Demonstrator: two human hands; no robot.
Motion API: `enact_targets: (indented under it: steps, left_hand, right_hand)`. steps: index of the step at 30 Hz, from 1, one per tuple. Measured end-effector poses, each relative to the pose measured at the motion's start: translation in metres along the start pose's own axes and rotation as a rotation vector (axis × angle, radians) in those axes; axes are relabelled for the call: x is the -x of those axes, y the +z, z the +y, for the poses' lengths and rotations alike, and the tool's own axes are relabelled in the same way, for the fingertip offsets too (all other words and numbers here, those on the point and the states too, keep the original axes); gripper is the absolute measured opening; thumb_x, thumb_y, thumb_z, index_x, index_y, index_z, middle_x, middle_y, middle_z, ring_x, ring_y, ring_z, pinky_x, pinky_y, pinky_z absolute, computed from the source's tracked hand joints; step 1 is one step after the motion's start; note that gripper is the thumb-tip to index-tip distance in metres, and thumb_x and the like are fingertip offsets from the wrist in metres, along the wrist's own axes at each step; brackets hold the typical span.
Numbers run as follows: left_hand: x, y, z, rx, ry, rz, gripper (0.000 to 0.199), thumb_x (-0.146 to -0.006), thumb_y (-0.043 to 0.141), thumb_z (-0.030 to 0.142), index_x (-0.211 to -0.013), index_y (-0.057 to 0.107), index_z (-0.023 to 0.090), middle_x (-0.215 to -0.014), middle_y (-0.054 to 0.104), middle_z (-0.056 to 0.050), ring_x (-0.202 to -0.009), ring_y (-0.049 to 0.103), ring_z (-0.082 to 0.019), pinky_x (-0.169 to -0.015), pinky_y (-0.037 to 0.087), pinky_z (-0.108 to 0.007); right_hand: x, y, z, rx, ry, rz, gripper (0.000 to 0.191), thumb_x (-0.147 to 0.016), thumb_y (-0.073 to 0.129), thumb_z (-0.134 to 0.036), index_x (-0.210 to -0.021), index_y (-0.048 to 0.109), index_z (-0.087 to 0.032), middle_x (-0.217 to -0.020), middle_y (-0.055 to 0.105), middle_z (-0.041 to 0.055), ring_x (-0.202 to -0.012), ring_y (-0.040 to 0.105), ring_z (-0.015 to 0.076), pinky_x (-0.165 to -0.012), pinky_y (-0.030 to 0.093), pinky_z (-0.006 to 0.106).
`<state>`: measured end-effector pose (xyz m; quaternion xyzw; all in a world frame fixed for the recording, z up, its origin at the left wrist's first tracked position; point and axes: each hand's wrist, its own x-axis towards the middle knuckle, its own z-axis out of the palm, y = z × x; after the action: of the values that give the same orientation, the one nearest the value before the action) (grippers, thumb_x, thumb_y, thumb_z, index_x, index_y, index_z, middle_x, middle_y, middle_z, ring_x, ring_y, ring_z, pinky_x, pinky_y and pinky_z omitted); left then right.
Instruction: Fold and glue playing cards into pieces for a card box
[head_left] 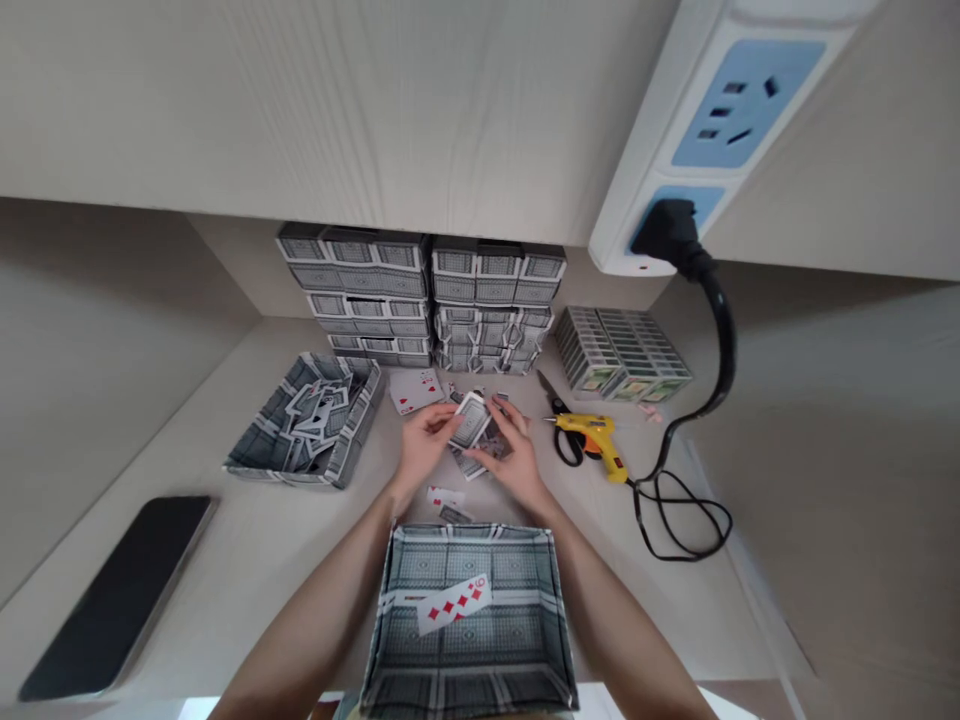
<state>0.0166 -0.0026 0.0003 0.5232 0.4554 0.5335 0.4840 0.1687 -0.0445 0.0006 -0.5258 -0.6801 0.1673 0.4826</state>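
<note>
Between my two hands is a playing card (472, 421) with its patterned back facing up. My left hand (429, 440) pinches its left edge, and my right hand (511, 446) grips its right side. Beneath them lie loose cards (469, 466), partly covered by my fingers. Close to my body, between my forearms, stands an open box made of cards (517, 566), with a cut piece of a diamond card (453, 603) inside. Small card pieces (445, 496) lie just beyond that box.
A card-built tray (346, 450) with cut pieces stands left, near a phone (120, 590). Card boxes (367, 290) are stacked behind. To the right are scissors (568, 440), a yellow glue gun (596, 440), its looping cord (694, 553), card packs (622, 350) and a power strip (645, 180).
</note>
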Motion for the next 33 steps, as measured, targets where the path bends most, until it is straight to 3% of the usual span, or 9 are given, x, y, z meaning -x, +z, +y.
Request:
enact_targets:
  steps: [4,10,13,17,20,27,33]
  left_hand:
    - [0.006,0.004,0.005,0.048,-0.05,-0.182,0.029,-0.062,0.07,0.03,-0.086,0.065,0.014,-0.087,0.069,-0.007,-0.079,0.063,-0.017,-0.077,0.05,-0.031]
    - [0.004,-0.001,0.008,0.127,-0.059,-0.415,0.04,-0.06,0.073,0.025,-0.098,0.063,0.014,-0.102,0.066,-0.009,-0.095,0.06,-0.021,-0.087,0.046,-0.033]
    - [0.002,-0.001,0.005,0.081,-0.069,-0.41,0.036,-0.06,0.072,0.027,-0.093,0.065,0.014,-0.098,0.067,-0.009,-0.09,0.062,-0.02,-0.082,0.048,-0.031]
    - [0.0,0.0,0.0,0.017,-0.116,-0.356,0.027,-0.057,0.073,0.031,-0.078,0.068,0.015,-0.08,0.07,-0.005,-0.073,0.063,-0.017,-0.07,0.049,-0.028]
    - [-0.001,0.0,-0.001,0.0,-0.129,-0.322,0.024,-0.056,0.073,0.031,-0.072,0.068,0.015,-0.072,0.069,-0.004,-0.067,0.062,-0.016,-0.068,0.049,-0.028]
    - [-0.001,0.003,0.003,-0.006,-0.134,-0.326,0.025,-0.055,0.072,0.028,-0.077,0.067,0.016,-0.075,0.068,-0.002,-0.07,0.06,-0.015,-0.069,0.047,-0.027]
    - [0.003,0.01,0.004,-0.031,-0.097,-0.335,0.017,-0.058,0.068,0.025,-0.062,0.057,0.014,-0.057,0.054,0.004,-0.054,0.048,-0.008,-0.054,0.038,-0.02]
  right_hand:
    - [0.002,0.005,0.007,0.041,0.013,0.008,0.076,-0.061,0.071,-0.041,-0.129,0.041,-0.027,-0.125,0.048,0.0085,-0.114,0.042,0.0265,-0.095,0.033,0.042]
    - [0.004,0.006,0.013,-0.059,0.093,0.035,0.061,-0.064,0.07,-0.038,-0.12,0.051,-0.022,-0.111,0.057,0.0094,-0.102,0.05,0.0244,-0.087,0.041,0.04]
    - [0.004,0.004,0.013,-0.143,0.162,0.06,0.048,-0.066,0.068,-0.037,-0.111,0.057,-0.021,-0.102,0.059,0.0093,-0.095,0.053,0.0222,-0.079,0.045,0.036]
    - [0.003,0.0,0.011,-0.122,0.09,0.05,0.037,-0.068,0.067,-0.035,-0.103,0.063,-0.024,-0.102,0.06,0.0069,-0.099,0.051,0.0217,-0.087,0.041,0.038]
    - [0.003,-0.001,0.007,-0.074,0.064,0.031,0.042,-0.067,0.068,-0.036,-0.108,0.061,-0.026,-0.102,0.058,0.007,-0.1,0.049,0.022,-0.089,0.039,0.039]
    - [0.004,0.002,0.008,-0.102,0.087,-0.001,0.052,-0.062,0.072,-0.04,-0.109,0.061,-0.024,-0.096,0.057,0.0078,-0.093,0.052,0.0222,-0.082,0.044,0.037]
    - [0.003,0.006,0.009,-0.149,0.061,-0.089,0.051,-0.057,0.075,-0.038,-0.104,0.063,-0.021,-0.092,0.061,0.0077,-0.088,0.056,0.0213,-0.079,0.046,0.035]
